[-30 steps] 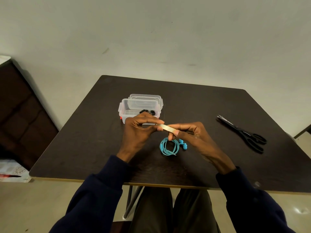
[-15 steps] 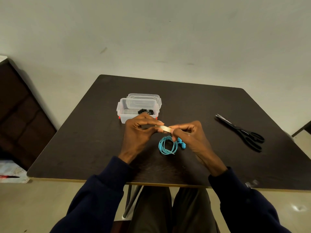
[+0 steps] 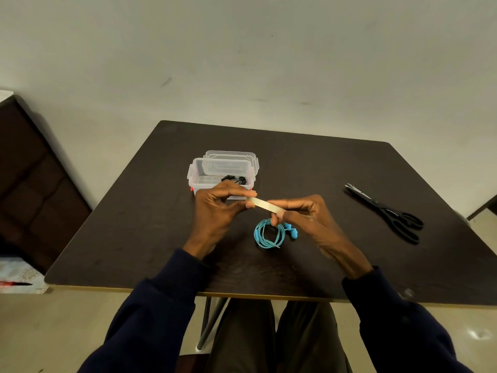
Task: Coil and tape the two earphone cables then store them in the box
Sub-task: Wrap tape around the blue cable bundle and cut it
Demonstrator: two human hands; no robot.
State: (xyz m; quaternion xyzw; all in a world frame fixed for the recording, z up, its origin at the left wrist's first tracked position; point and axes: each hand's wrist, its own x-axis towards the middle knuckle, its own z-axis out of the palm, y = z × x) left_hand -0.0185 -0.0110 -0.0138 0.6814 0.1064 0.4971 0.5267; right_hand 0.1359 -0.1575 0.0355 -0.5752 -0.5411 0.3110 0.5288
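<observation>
The blue earphone cable [image 3: 269, 234] lay coiled flat on the dark worktop [image 3: 134, 224], its earbuds pointing right. Just above it, a strip of tape [image 3: 265, 204] stretched left to right, its left end slightly farther away. The left hand [image 3: 217, 211] pinched that end between thumb and fingertips, and the right hand [image 3: 304, 214] pinched the other, both with fingers curled. Beyond the left hand stood the clear box [image 3: 195, 175], holding a black earphone cable [image 3: 234, 179], its lid [image 3: 231, 154] behind it. Black scissors [image 3: 387, 211] lay well apart on the right, blades pointing away.
</observation>
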